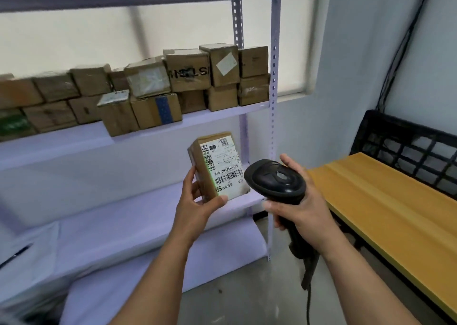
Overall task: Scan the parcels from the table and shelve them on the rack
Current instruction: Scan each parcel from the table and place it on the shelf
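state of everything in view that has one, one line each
parcel, held up in front of the rack, label facing the camera, greenish line along the label
left hand, holds the parcel by its lower end
scanner, held, head aimed at the parcel's label
right hand, wrapped round the scanner's handle
shelved parcels, stacked about two high on one shelf
rack, upright
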`<state>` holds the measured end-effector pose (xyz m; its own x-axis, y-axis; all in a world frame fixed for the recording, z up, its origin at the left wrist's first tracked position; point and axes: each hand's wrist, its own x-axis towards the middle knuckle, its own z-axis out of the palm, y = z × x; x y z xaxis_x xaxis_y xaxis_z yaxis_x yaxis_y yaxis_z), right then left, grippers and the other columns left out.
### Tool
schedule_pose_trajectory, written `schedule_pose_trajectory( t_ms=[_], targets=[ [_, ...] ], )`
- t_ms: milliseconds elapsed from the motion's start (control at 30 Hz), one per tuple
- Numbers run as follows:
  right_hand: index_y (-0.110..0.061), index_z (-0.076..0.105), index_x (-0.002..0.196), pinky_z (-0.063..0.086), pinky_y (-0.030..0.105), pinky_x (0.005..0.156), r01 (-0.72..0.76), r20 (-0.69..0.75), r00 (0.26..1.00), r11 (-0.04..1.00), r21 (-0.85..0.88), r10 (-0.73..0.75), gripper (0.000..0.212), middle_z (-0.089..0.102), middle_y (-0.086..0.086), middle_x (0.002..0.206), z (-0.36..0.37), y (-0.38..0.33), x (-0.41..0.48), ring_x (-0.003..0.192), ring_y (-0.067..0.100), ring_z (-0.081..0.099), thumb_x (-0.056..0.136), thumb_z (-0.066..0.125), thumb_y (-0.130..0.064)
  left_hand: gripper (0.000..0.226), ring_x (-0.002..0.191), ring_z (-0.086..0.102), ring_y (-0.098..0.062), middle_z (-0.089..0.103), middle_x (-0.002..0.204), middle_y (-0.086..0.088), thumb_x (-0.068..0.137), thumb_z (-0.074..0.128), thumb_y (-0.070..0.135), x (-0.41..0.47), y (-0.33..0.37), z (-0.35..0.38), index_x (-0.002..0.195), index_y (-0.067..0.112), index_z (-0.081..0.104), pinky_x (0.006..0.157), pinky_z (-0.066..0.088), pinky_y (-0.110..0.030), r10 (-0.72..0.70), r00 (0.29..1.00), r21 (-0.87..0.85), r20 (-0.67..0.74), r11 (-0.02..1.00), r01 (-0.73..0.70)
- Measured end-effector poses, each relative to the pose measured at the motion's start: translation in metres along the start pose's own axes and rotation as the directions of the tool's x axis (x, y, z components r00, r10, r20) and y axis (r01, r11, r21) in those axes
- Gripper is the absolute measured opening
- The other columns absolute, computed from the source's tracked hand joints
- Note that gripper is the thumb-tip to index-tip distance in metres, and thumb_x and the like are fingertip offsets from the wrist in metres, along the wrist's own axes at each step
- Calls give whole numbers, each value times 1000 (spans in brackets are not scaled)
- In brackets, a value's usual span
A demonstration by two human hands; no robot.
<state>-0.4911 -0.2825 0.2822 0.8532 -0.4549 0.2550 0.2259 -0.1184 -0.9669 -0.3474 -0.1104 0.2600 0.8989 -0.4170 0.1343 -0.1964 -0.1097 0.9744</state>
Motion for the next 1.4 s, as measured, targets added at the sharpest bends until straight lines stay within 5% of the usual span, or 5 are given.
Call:
schedule_pose_trajectory(
  t_ms=[600, 833, 1067, 1233, 1400],
  targets=[
    [-45, 43, 138, 50, 33, 48, 75, 194, 978, 997, -2, -73, 88, 66, 12, 110, 97, -20, 103, 52, 27, 60, 75, 78, 6, 75, 103, 58, 2, 63, 115, 9, 88, 68, 15, 84, 57, -157, 149, 34, 28, 86, 45, -19, 114, 945, 24, -306, 993, -112],
    [-46, 42, 139, 50, 32, 48, 101, 157, 983, 995, -26, -96, 91, 67, 10, 108, 157, -29, 148, 52, 27, 61, 73, 81, 3, 68, 109, 64, -22, 61, 129, -2, 90, 66, 23, 178, 86, -239, 148, 25, 31, 93, 53, -42, 71, 959, -117, -273, 987, -107],
    [-43, 39, 142, 53, 32, 50, 103, 72, 993, 991, -82, -97, 92, 65, 7, 114, 196, -22, 175, 53, 26, 62, 75, 78, 6, 74, 100, 67, -22, 69, 117, -2, 68, 62, 60, 253, 98, -267, 133, 26, 51, 82, 56, -40, 30, 987, -45, -157, 998, -38],
    [-43, 39, 143, 52, 31, 51, 89, 10, 996, 990, -107, -88, 93, 63, 7, 116, 213, -14, 181, 55, 26, 63, 75, 78, 7, 100, 109, 61, -27, 65, 122, -5, 64, 41, 92, 278, 96, -268, 128, 18, 60, 99, 45, -40, 20, 981, 195, -191, 981, 18],
    [-43, 41, 142, 53, 33, 52, 74, -40, 996, 991, -109, -79, 91, 64, 6, 115, 220, -12, 180, 55, 27, 63, 75, 77, 7, 85, 130, 47, -25, 48, 144, -2, 82, 62, 64, 281, 86, -264, 150, 25, 30, 107, 38, -38, 185, 962, 242, -202, 961, -134]
  ],
)
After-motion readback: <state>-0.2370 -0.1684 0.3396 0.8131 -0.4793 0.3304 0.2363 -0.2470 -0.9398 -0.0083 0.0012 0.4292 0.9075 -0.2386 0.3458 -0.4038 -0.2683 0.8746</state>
